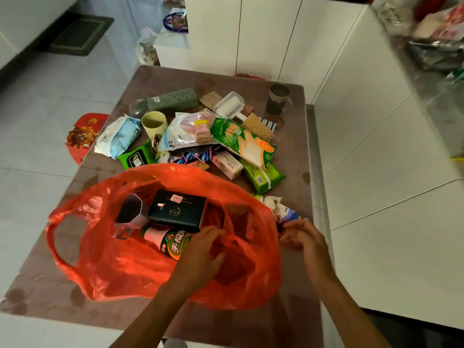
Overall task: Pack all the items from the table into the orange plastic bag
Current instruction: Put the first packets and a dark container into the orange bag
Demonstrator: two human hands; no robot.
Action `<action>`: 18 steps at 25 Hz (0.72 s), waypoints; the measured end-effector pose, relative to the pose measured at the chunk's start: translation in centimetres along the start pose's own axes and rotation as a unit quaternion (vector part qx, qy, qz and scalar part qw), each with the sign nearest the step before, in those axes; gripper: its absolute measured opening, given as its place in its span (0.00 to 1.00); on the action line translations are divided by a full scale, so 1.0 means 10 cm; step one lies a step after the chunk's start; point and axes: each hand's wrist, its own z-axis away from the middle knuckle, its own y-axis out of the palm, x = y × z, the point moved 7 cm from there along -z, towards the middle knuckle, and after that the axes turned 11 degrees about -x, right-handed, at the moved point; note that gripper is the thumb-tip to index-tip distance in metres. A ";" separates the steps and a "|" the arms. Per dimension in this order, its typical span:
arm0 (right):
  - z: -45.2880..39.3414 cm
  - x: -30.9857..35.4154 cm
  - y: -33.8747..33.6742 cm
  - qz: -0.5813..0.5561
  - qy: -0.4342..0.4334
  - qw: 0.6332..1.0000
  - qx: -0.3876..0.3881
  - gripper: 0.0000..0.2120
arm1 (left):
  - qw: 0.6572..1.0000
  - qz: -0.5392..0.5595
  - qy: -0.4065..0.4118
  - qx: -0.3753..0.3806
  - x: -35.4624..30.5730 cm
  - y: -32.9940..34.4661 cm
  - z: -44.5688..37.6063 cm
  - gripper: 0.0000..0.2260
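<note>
The orange plastic bag (120, 259) lies open on the brown table (288, 310), its mouth facing up. Inside it I see a purple cup (129, 214), a dark box (177, 209) and a green-labelled bottle (168, 243). My left hand (200, 249) pinches the bag's near rim. My right hand (305, 237) is just right of the bag, fingers closed on a white and blue packet (282, 212). Behind the bag sits a pile of items: a green glove packet (244, 141), a yellow-green cup (154, 124), a blue wipes pack (119, 136) and a green case (170, 100).
A dark mug (277, 99) stands at the table's far right corner. White cabinets (376, 146) run along the right side and the back. A red stool (82, 136) is on the floor left of the table, and a dark mat (80, 33) lies far left.
</note>
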 end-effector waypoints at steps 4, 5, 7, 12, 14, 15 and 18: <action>-0.78 -0.14 0.05 0.307 -0.129 0.942 -0.052 0.14 | 1.000 0.020 -0.022 -0.004 -0.05 -0.10 0.14 0.24; -0.89 -0.26 0.17 0.398 -0.145 0.906 -0.018 0.21 | 1.000 0.013 -0.020 -0.012 -0.06 -0.15 0.18 0.25; -1.05 -0.51 0.37 0.503 -0.169 0.847 0.015 0.31 | 0.999 -0.007 -0.024 -0.043 -0.04 -0.27 0.25 0.22; -1.23 -0.64 0.28 0.377 -0.050 0.924 -0.035 0.19 | 0.997 -0.005 -0.029 -0.074 -0.07 -0.50 0.44 0.15; -1.09 -0.59 0.07 0.186 0.044 0.979 -0.067 0.18 | 0.996 -0.008 -0.034 -0.086 0.00 -0.66 0.47 0.15; -0.94 -0.47 -0.04 0.086 0.056 0.992 -0.077 0.16 | 0.995 -0.016 -0.036 -0.091 0.05 -0.74 0.47 0.15; -0.36 0.19 -0.19 -0.105 0.007 0.993 -0.048 0.14 | 0.997 -0.018 0.005 -0.074 0.07 -0.72 0.40 0.11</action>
